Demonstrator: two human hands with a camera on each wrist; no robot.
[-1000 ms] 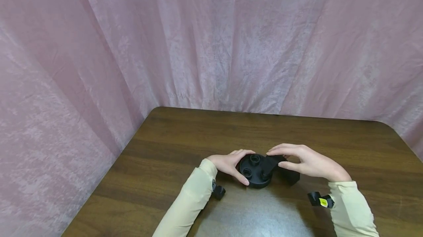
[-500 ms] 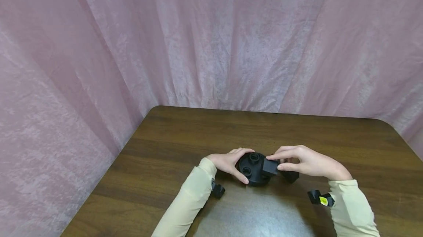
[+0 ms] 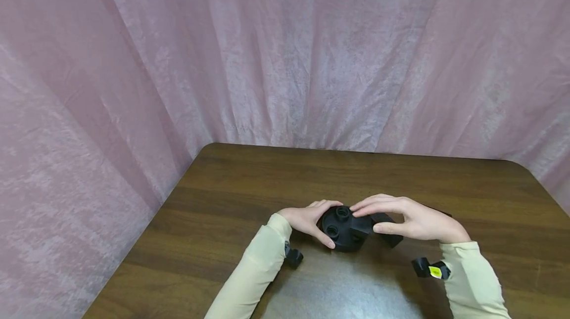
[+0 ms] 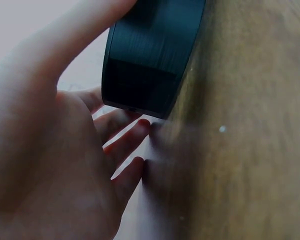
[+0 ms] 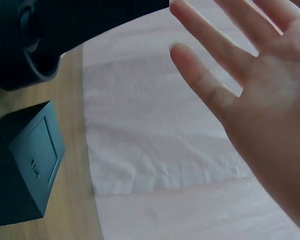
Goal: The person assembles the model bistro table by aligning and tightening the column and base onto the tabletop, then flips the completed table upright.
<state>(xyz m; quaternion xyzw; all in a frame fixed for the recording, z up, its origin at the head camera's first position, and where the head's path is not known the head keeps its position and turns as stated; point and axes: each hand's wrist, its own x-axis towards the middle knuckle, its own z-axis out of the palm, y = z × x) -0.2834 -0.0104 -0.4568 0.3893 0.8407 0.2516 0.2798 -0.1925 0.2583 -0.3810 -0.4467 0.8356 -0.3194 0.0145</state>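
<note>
Head view: a round black base [image 3: 339, 225] rests on the wooden bench [image 3: 267, 180], toward the near side. The left grip [image 3: 308, 220] holds it from the left, thumb at the near rim, fingers round the far rim. The right grip [image 3: 407, 216] arches in from the right, thumb and fingers well parted and clasping nothing; its fingertips touch an angular black piece [image 3: 361, 225] at the base's right side. The handling appears midway: both hands are engaged and two raised rings [image 3: 332, 232] carry nothing, but whether the angular piece is fixed cannot be told. A black block [image 3: 394, 241] lies just right.

Left wrist view: the thumb lies against the base; the lower fingers extend loosely.

Right wrist view: the fingers are nearly straight; the block stands apart from them.
</note>
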